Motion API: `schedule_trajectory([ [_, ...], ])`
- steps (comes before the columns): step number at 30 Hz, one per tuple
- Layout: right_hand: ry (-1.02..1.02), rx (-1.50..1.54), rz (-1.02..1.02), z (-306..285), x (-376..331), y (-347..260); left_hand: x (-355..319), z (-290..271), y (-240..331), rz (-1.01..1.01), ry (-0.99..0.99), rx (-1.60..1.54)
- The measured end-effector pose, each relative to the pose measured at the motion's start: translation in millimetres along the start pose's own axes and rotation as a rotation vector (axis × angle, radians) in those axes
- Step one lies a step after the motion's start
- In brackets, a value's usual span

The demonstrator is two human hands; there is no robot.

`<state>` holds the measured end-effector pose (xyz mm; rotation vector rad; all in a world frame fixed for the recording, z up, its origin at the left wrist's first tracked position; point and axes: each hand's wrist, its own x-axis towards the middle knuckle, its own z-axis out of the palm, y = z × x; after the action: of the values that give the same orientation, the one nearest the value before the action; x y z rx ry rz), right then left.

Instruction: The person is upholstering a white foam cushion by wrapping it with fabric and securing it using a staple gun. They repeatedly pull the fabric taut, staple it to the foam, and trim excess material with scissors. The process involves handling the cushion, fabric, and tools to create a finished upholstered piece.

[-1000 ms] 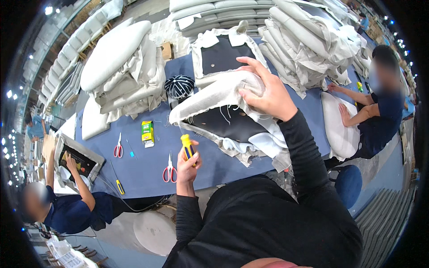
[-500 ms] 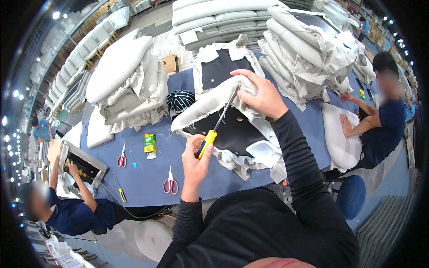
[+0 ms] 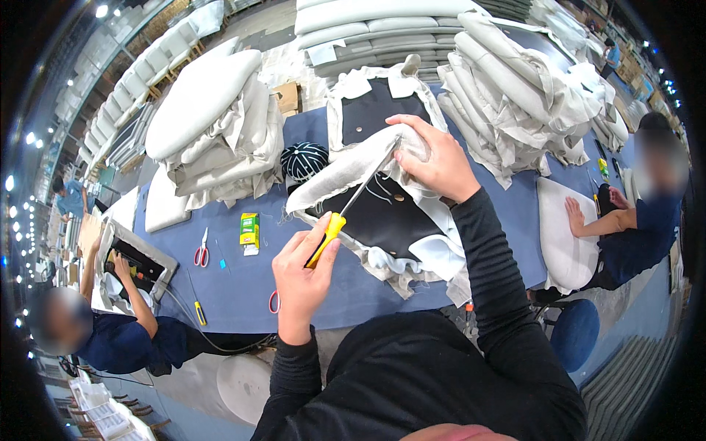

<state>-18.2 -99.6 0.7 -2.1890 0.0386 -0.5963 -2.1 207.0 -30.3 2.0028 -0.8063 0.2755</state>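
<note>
In my left hand (image 3: 303, 278) is a screwdriver (image 3: 329, 237) with a yellow and dark handle and a long thin metal shaft. Its shaft slants up to the right, and the tip lies at the folded edge of a cushion cover near its upper corner. My right hand (image 3: 440, 160) grips that corner of the cushion (image 3: 323, 178), fingers over the top and thumb on the inner fold. The cushion has pale fabric and a black underside, with loose white threads and ragged cloth along its near edge.
On the blue table (image 3: 220, 294) lie scissors (image 3: 202, 250), a second yellow-handled tool (image 3: 199, 312), a green-yellow box (image 3: 249, 234) and a black-and-white striped ball-like thing (image 3: 304, 161). Cushion stacks (image 3: 213, 125) stand behind. Co-workers sit left (image 3: 140, 338) and right (image 3: 640, 235).
My left hand has shifted left with the screwdriver, drawing its handle outward, and now covers most of the nearer scissors. My right hand keeps its grip on the cushion corner.
</note>
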Motion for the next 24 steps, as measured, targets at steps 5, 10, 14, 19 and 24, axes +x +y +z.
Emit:
schedule_trajectory([
  [5, 0.043, -0.036, -0.084, 7, 8, 2, 14, -33, 7, 0.071, -0.052, 0.17],
  [10, 0.047, -0.013, -0.086, 12, 10, -1, 25, -52, 13, 0.098, -0.089, 0.292],
  [14, 0.035, -0.083, -0.112, 11, 9, -2, 28, -47, 3, 0.222, -0.009, 0.392],
  [19, 0.054, -0.08, -0.108, 9, 10, 5, 7, 20, -34, 0.159, 0.141, -0.033],
  [24, 0.113, -0.08, -0.058, 2, 3, 16, 8, 41, -25, 0.064, 0.088, -0.111],
])
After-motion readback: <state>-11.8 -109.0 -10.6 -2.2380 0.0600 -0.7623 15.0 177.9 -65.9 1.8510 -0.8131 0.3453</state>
